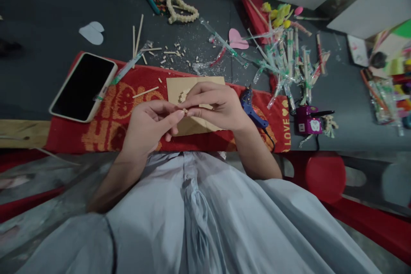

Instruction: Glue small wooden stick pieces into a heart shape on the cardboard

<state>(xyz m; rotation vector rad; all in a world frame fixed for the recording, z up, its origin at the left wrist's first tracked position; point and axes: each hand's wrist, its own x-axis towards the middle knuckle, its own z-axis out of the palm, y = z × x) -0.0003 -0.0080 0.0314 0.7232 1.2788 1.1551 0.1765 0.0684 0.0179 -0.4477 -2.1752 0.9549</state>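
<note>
Right now, from the head camera, taking a clock centred on my hands with twelve pointing away from me, the work looks partway along. My left fingers (163, 106) and right fingers (202, 100) meet in a narrow pinch, both closed on one small pale piece (185, 111) over the cardboard (197, 124), which lies on the red cloth (115, 137) along the near edge of the counter (25, 72). Just beyond the pinch sits a pale cluster (183, 95), partly covered by my right fingers; I can't tell whether it joins what I hold. At twelve o'clock, well apart, a heart-shaped frame (184, 18) looks complete, built up all round. Plenty seems left over: cut bits (170, 53) scattered at twelve, long sticks (139, 34) uncut at eleven, and wrapped sticks (290, 47) heaped at two. The glue gun (252, 109) rests at three, near my right wrist, out of my grasp. As for looks, the piece is cream-coloured and tiny, mostly hidden by my fingertips, so its full outline is beyond me; the cluster appears lumpy and uneven, with small gaps, the same pale shade as the frame.
</note>
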